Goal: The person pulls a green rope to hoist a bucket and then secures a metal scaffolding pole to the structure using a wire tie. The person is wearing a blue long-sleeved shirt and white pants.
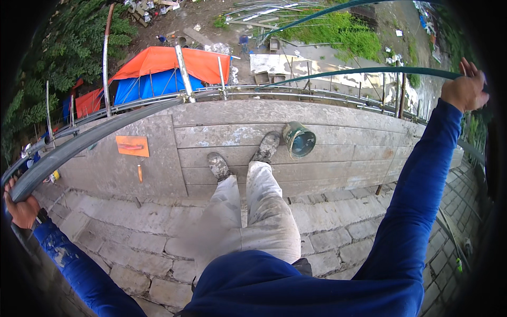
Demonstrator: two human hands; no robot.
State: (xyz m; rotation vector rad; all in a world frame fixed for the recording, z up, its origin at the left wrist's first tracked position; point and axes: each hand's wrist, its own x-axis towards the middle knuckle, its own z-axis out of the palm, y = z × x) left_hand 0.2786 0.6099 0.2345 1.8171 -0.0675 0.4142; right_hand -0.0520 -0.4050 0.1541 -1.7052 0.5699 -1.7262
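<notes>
At the far left edge, my left hand (22,211) is closed round a thick grey pipe (79,145), which slants up toward the scaffold rail. My right hand (466,87) is raised at the upper right, its fingers curled where a long green rope (364,71) meets it; part of the grip is hidden. Beside my right boot a dark green bucket (301,140) stands on the boards, with a rope handle hanging over its side. To the left, an orange float (133,146) lies flat, and below it rests a small tool with an orange handle (140,173).
I stand on a plank platform (338,134) with scaffold rails (317,94) along its far side. Behind my feet runs a rough block wall (127,248). Far below are an orange and blue tarpaulin (169,66), loose poles and grass. A second green rope (317,21) crosses the top.
</notes>
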